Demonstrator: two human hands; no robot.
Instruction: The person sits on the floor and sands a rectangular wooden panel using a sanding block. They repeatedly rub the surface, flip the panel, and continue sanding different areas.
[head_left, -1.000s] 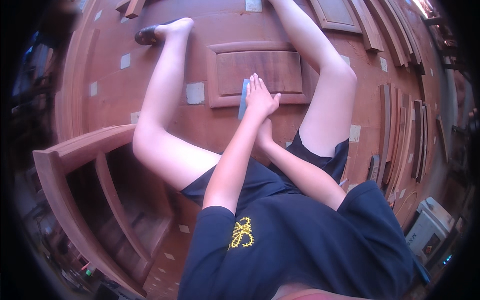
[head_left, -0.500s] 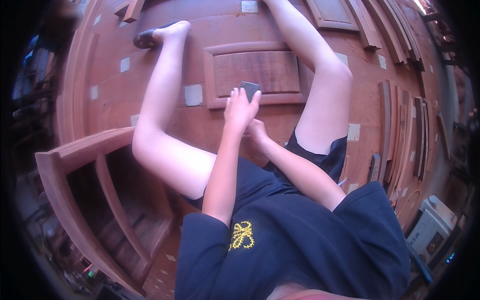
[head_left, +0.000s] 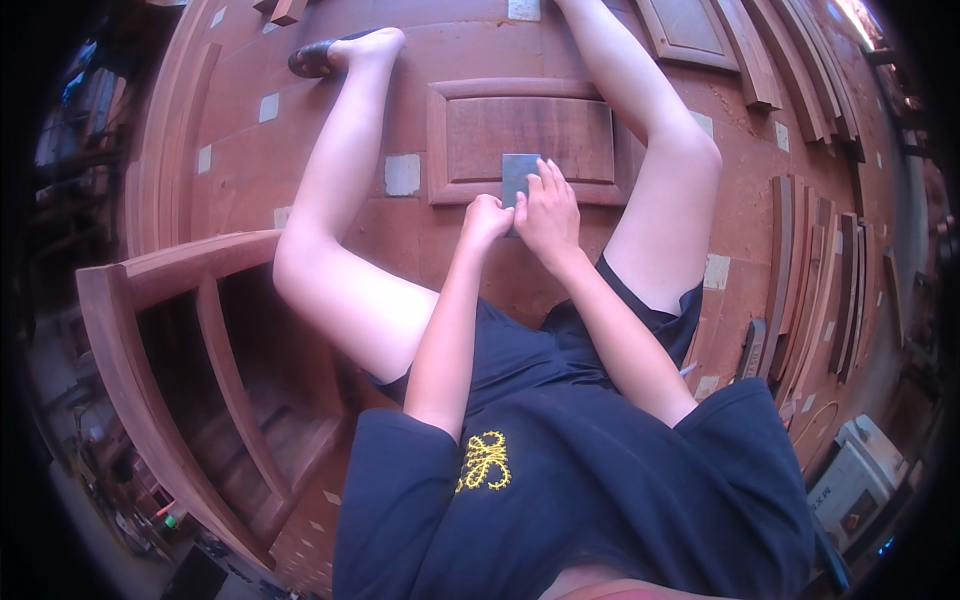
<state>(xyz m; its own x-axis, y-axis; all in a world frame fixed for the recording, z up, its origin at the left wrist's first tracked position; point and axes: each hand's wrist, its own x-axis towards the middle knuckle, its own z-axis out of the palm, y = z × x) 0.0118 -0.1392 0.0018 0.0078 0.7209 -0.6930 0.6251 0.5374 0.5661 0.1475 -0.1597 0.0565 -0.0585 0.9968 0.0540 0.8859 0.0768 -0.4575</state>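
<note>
A flat grey rectangular plate [head_left: 519, 178] stands between my hands, over the near edge of a reddish-brown framed wooden panel [head_left: 530, 125]. Its exact kind I cannot make out. At the plate's lower left corner, my left hand [head_left: 486, 218] is closed on it, thumb toward the middle. My right hand [head_left: 550, 212] grips the right edge, with its fingers pointing away from me along the plate. Both hands nearly touch at the plate's lower end, which they partly hide. The panel lies on the floor between my spread legs, and my right leg covers part of its right side.
A curved wooden frame piece [head_left: 180, 400] stands close to my left leg. Wooden strips [head_left: 800, 270] lie along the right, with another framed panel [head_left: 690, 35] and long boards [head_left: 800, 60] farther off. A light-coloured box [head_left: 858, 470] sits at lower right.
My right hand has come up to the plate's right edge. My left hand has shifted down to its lower left corner. The plate now faces me more squarely. The whole view has shifted slightly.
</note>
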